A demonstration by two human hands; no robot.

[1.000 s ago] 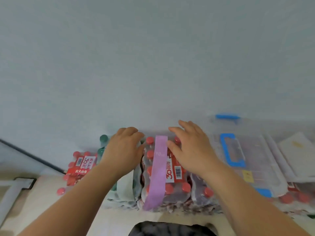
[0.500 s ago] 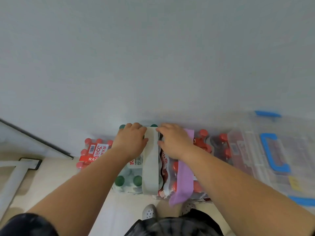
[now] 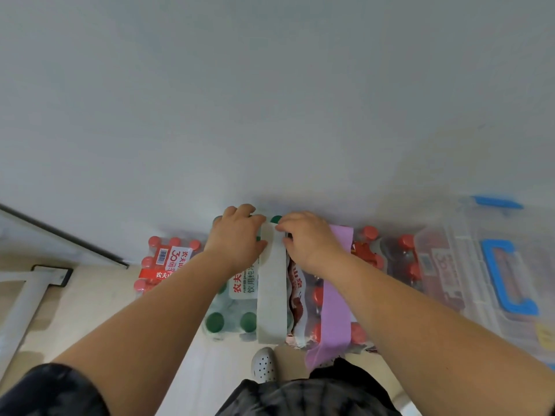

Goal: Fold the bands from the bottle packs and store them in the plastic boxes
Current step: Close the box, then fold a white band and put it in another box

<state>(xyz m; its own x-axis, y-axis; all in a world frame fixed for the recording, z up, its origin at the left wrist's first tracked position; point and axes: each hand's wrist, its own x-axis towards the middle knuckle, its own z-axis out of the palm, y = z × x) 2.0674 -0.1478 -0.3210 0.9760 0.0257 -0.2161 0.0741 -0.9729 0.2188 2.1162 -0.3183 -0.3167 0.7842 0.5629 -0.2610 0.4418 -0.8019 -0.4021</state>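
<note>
Pale band (image 3: 271,295) — right hand (image 3: 312,244) still pinching.

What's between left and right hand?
In the head view, the pale green band over the green-capped bottle pack; left hand and right hand grip its far end from either side.

Occlusions:
pale band (image 3: 271,298) far end hidden under left hand (image 3: 237,240), right hand (image 3: 310,243); plastic box (image 3: 537,265) cropped by right edge.

Glossy clear plastic box (image 3: 468,265)
</note>
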